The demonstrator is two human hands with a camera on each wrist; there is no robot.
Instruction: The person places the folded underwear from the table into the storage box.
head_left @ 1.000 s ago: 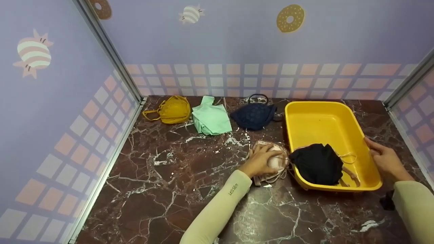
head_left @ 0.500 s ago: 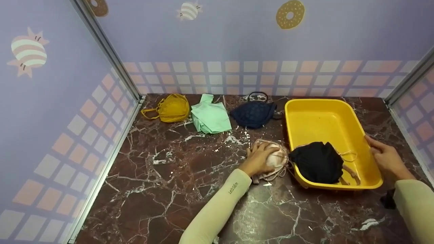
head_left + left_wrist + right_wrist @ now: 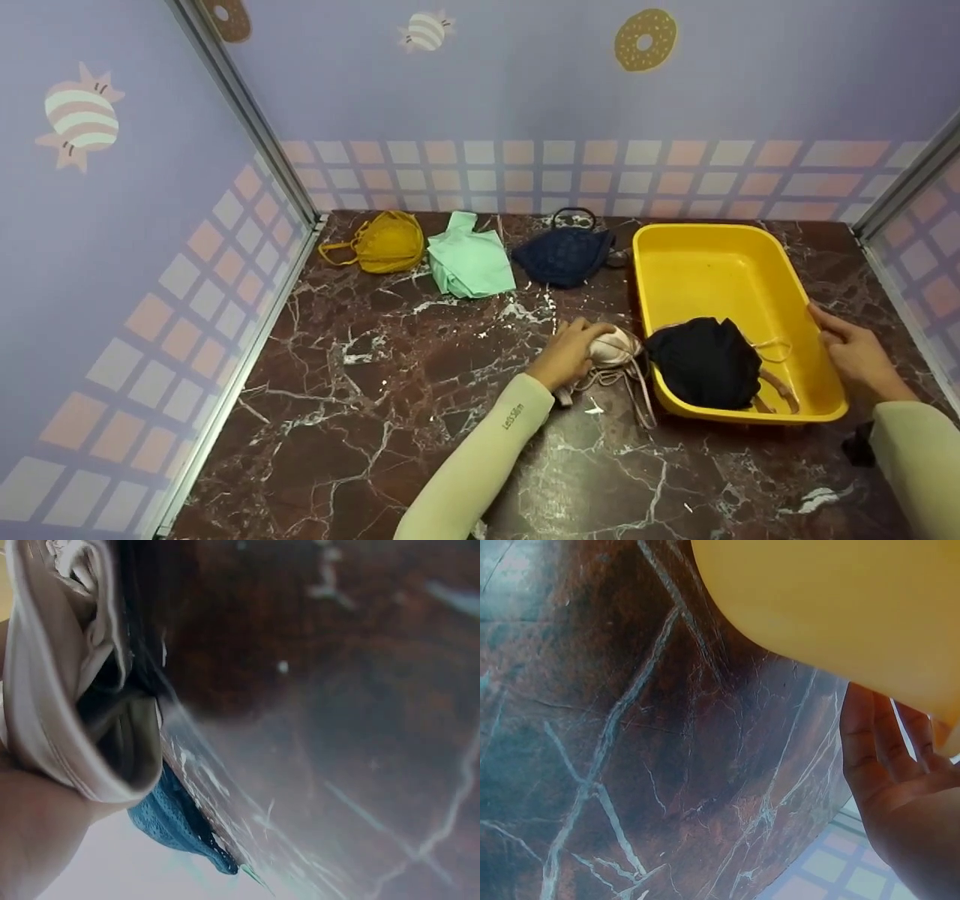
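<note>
In the head view my left hand (image 3: 566, 355) grips a pale pink bra (image 3: 615, 349) just left of the yellow tray (image 3: 690, 281). Its thin straps trail on the tabletop towards me. The left wrist view shows the pale fabric (image 3: 56, 690) folded over within the hand's grasp. My right hand (image 3: 862, 361) holds the tray's right side; in the right wrist view its fingers (image 3: 861, 736) lie against the tray's outside. A black bra (image 3: 705, 364) rests in the near part of the tray, over the left rim, with a beige strap beside it.
Along the back lie a mustard bra (image 3: 388, 242), a folded mint-green garment (image 3: 471, 259) and a navy bra (image 3: 564, 255). They rest on a dark marbled table (image 3: 337, 435). Printed purple panels (image 3: 480, 82) wall in the back and sides.
My left hand has shifted its hold on the pale pink bra, which now looks bunched, its straps hanging out towards me. The right hand and tray stay put.
</note>
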